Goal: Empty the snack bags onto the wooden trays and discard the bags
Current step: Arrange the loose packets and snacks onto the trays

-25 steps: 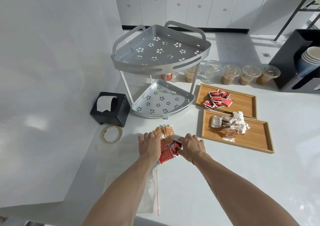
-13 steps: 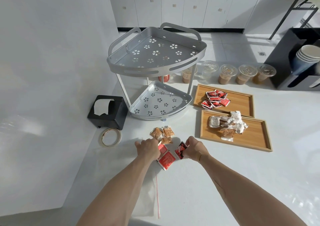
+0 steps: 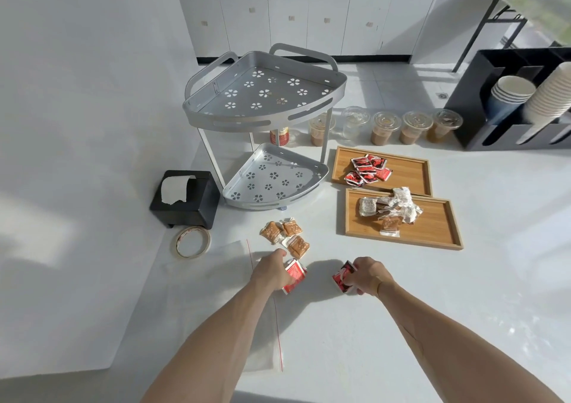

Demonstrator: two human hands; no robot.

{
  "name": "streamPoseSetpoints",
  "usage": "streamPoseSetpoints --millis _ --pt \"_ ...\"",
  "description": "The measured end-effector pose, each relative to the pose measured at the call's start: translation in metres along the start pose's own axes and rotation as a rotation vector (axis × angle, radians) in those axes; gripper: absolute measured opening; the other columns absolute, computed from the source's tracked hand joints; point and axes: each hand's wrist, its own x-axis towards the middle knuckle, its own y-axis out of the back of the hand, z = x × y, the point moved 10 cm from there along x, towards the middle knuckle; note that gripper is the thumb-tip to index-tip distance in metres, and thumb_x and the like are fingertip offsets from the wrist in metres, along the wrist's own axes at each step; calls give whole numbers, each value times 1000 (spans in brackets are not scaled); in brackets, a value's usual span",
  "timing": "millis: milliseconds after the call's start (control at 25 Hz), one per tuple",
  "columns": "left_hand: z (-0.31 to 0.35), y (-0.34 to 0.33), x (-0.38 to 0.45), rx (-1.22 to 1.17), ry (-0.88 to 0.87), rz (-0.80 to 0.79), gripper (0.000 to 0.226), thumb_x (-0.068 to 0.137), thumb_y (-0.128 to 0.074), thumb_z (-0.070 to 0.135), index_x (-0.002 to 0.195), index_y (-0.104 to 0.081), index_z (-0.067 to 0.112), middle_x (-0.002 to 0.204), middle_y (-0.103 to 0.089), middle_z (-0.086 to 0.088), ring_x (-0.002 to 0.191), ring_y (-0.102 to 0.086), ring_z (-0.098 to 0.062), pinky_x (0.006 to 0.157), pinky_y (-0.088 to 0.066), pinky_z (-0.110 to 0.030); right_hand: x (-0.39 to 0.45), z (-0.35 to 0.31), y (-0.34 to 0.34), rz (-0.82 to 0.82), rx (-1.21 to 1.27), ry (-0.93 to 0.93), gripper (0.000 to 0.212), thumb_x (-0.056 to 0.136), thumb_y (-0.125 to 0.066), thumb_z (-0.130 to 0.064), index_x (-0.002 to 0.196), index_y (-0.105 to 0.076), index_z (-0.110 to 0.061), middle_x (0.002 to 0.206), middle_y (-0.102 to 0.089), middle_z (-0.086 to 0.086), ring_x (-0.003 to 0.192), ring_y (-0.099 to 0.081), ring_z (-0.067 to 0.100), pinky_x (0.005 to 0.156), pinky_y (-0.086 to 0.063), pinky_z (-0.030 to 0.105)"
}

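Gripping red packets (image 3: 294,275), the left hand (image 3: 272,269) closes round them; three brown packets (image 3: 285,235) lie just beyond. Right hand (image 3: 367,274) clutches more red ones (image 3: 343,276). Two wooden trays (image 3: 438,232) sit right, loaded. Print unreadable.

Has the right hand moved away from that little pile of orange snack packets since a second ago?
Yes. The right hand, gripping red packets, has pulled rightward and toward the person, away from the orange snack packets, which lie on the counter where they were.

A two-tier metal corner rack (image 3: 262,115) stands on the counter (image 3: 401,310) beside a black tissue box (image 3: 188,200), a tape roll (image 3: 192,242) and lidded cups (image 3: 386,127).
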Motion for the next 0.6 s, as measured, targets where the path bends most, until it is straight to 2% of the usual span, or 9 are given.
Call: streamPoseSetpoints --millis 120,200,320,440,600 --pt "5 -9 -6 124 -13 129 60 81 -75 24 134 -48 16 132 -60 -8 121 -58 -28 98 -49 -39 -6 14 -5 16 40 15 27 78 -63 -18 103 -61 -24 90 -68 4 68 -68 18 61 -54 28" --pt "9 -10 -11 197 -11 198 46 80 -74 22 121 -54 18 123 -66 -6 113 -62 -27 92 -51 -38 -10 21 -9 3 51 40 27 75 -63 -17 99 -62 -30 87 -68 2 60 -68 15 62 -56 27" --pt "9 -12 -14 196 53 203 50 77 -78 22 118 -51 19 123 -61 -7 116 -56 -27 91 -50 -40 -9 37 -9 -21 52 33 25 69 -67 -21 93 -66 -29 89 -69 2 71 -73 16 75 -62 34" --pt "15 -12 -18 214 112 218 55 78 -76 21 124 -46 22 131 -47 -10 123 -44 -29 94 -48 -39 -9 45 2 -31 -73 65 28 73 -70 -27 101 -64 -27 94 -66 -1 85 -68 17 77 -58 32" --pt "32 -29 -21 180 95 149 42 88 -58 9 127 -47 19 126 -58 -9 119 -53 -29 93 -46 -39 -10 63 23 -53 -213 126 33 79 -67 -26 112 -62 -25 97 -59 -2 87 -58 18 69 -48 27"
